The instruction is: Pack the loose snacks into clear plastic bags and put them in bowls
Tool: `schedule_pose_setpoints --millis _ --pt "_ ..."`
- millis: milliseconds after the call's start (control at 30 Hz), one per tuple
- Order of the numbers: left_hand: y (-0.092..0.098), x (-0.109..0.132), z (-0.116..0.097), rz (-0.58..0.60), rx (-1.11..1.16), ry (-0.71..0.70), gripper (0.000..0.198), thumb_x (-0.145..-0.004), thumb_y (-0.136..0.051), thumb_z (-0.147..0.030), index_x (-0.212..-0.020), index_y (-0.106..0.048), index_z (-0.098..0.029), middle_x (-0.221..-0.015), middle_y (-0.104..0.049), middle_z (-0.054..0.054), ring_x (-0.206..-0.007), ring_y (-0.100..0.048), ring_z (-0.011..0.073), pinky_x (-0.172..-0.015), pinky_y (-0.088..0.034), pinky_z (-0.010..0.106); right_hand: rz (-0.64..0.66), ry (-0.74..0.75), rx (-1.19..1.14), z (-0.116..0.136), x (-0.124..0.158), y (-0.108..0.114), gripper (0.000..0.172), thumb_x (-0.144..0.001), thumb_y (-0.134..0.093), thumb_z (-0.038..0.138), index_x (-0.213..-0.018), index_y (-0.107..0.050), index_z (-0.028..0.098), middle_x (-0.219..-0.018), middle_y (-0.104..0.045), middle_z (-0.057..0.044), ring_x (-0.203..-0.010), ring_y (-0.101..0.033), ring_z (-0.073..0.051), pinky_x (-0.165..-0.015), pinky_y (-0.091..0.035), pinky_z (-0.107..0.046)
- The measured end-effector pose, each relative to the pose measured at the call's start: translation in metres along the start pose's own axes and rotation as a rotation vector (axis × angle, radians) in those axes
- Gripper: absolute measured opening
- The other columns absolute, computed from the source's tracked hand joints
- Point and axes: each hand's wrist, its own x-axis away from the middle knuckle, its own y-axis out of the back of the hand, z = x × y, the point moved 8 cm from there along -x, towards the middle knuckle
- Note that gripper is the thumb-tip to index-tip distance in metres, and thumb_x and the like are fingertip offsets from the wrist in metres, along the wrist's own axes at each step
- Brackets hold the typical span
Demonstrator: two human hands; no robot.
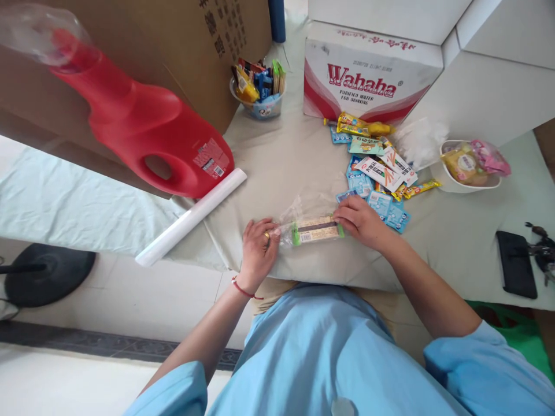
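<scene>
Right hand (362,224): fingertips closed on the right end of the snack bar (318,230), centre of frame.
Left hand (260,247): fingers on clear plastic (298,209) by the bar's left end; pinching or only pressing, I can't tell.
Progress, my reading: bar and plastic brought together; whether it's sealed inside, I can't make out.
Loose packets (378,173): heaped right of centre, apparently unsorted.
Clear tub (265,111): upper centre, snacks already standing inside.
</scene>
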Motion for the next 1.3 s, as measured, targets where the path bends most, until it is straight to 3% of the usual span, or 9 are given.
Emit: schedule_pose_setpoints --millis 267,400,533,633,700,867,1067,1200,1300 --pt "0.01 -0.007 0.013 -0.151 0.03 0.093 0.032 -0.101 -0.054 -0.036 -0.073 -0.063 -0.024 -0.097 -0.077 0.007 -0.127 -0.063 0.027 -0.115 -0.044 0.05 0.151 -0.263 0.028 -0.018 -0.026 -0.022 0.022 -0.104 -0.045 0.023 -0.109 -0.066 0.02 -0.099 -0.072 -0.009 -0.09 -0.065 -0.023 -0.078 -0.046 -0.032" --pt "0.037 -0.008 0.029 -0.342 -0.074 0.255 0.016 -0.091 -0.066 -0.034 -0.08 -0.065 -0.023 -0.111 -0.07 0.012 -0.125 -0.06 0.0327 -0.111 -0.046 0.054 0.227 -0.35 0.124 -0.025 -0.033 -0.035 0.021 -0.104 -0.047 0.022 -0.108 -0.068 0.018 -0.107 -0.073 -0.011 -0.095 -0.066 -0.024 -0.078 -0.044 -0.032" --pt "0.074 0.014 -0.032 -0.603 -0.27 0.023 0.009 -0.09 -0.064 -0.02 -0.097 -0.069 -0.022 -0.111 -0.068 0.012 -0.114 -0.064 0.0304 -0.106 -0.045 0.054 0.272 -0.397 0.231 -0.021 -0.036 -0.036 0.024 -0.106 -0.046 0.023 -0.111 -0.068 0.018 -0.112 -0.072 -0.011 -0.094 -0.067 -0.024 -0.073 -0.04 -0.031" --pt "0.052 0.03 -0.108 -0.421 -0.226 -0.469 0.024 -0.087 -0.062 -0.01 -0.104 -0.07 -0.026 -0.098 -0.074 0.004 -0.101 -0.07 0.0226 -0.097 -0.046 0.042 0.313 -0.407 0.275 -0.015 -0.037 -0.035 0.026 -0.107 -0.044 0.024 -0.114 -0.068 0.018 -0.115 -0.072 -0.011 -0.094 -0.067 -0.023 -0.073 -0.039 -0.03" --pt "0.018 0.03 -0.132 -0.188 -0.205 -0.596 0.032 -0.09 -0.059 -0.009 -0.116 -0.071 -0.024 -0.108 -0.079 0.005 -0.107 -0.071 0.0209 -0.094 -0.045 0.038 0.327 -0.409 0.283 -0.014 -0.037 -0.035 0.026 -0.107 -0.044 0.024 -0.115 -0.068 0.018 -0.115 -0.072 -0.011 -0.095 -0.067 -0.022 -0.075 -0.039 -0.03" --pt "-0.045 -0.001 -0.105 0.044 -0.345 -0.377 0.038 -0.098 -0.05 -0.011 -0.128 -0.073 -0.02 -0.137 -0.074 0.01 -0.118 -0.069 0.0245 -0.091 -0.045 0.041 0.336 -0.346 0.182 -0.02 -0.037 -0.032 0.026 -0.105 -0.046 0.025 -0.111 -0.071 0.017 -0.105 -0.072 -0.01 -0.094 -0.065 -0.022 -0.081 -0.045 -0.03" --pt "-0.054 -0.001 -0.092 0.047 -0.354 -0.392 0.038 -0.103 -0.047 -0.011 -0.129 -0.073 -0.019 -0.138 -0.073 0.009 -0.12 -0.068 0.0248 -0.088 -0.044 0.04 0.094 -0.117 0.26 -0.017 -0.087 -0.006 0.045 -0.096 -0.059 0.019 -0.14 -0.065 0.016 -0.139 -0.061 -0.019 -0.131 -0.049 -0.034 -0.108 -0.043 -0.05" --pt "-0.053 0.002 -0.093 0.047 -0.356 -0.389 0.037 -0.103 -0.048 -0.011 -0.13 -0.072 -0.019 -0.139 -0.073 0.01 -0.121 -0.067 0.0254 -0.089 -0.042 0.041 0.304 0.196 0.142 0.012 -0.137 -0.035 0.045 -0.085 -0.072 0.016 -0.129 -0.074 0.025 -0.159 -0.05 -0.009 -0.15 -0.031 -0.034 -0.121 -0.031 -0.052" --pt "-0.052 0.002 -0.094 0.018 -0.353 -0.405 0.036 -0.102 -0.048 -0.01 -0.127 -0.072 -0.018 -0.137 -0.074 0.009 -0.121 -0.067 0.0256 -0.089 -0.041 0.041 0.512 0.306 -0.012 0.03 -0.169 -0.058 0.014 -0.094 -0.066 0.025 -0.099 -0.079 0.021 -0.128 -0.072 -0.006 -0.133 -0.052 -0.027 -0.117 -0.036 -0.042"
